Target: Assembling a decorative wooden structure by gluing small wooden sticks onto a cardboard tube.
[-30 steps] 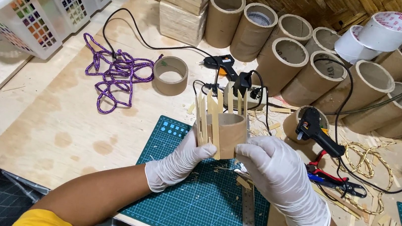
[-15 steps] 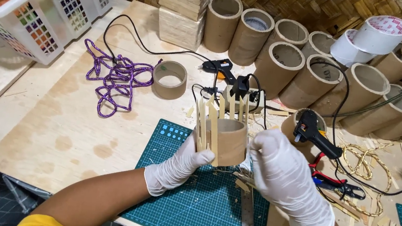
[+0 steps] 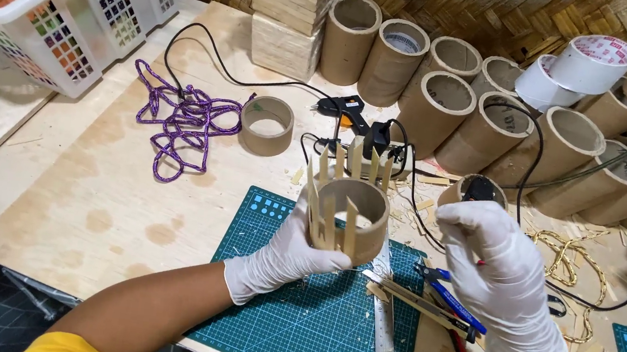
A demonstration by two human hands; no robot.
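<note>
My left hand (image 3: pixel 286 255), in a white glove, grips a short cardboard tube (image 3: pixel 362 214) that has thin wooden sticks standing upright around its outside. It is held tilted above the green cutting mat (image 3: pixel 297 329). My right hand (image 3: pixel 501 273), also gloved, is closed around a black glue gun (image 3: pixel 480 189) just right of the tube, and most of the gun is hidden by the fingers. Its black cord runs off behind. Loose wooden sticks (image 3: pixel 413 301) lie on the mat between my hands.
A steel ruler (image 3: pixel 383 339) and blue-handled pliers (image 3: pixel 456 300) lie on the mat. Behind are a second glue gun (image 3: pixel 344 108), a cardboard ring (image 3: pixel 266 124), purple rope (image 3: pixel 183 120), several long cardboard tubes (image 3: pixel 446 97), white tape rolls (image 3: pixel 581 68), stacked wood (image 3: pixel 288 10) and a white basket (image 3: pixel 74 19).
My right hand left the stick-covered tube, moved right and closed on the glue gun that lay there. My left hand keeps the tube, tilted so its opening shows more.
</note>
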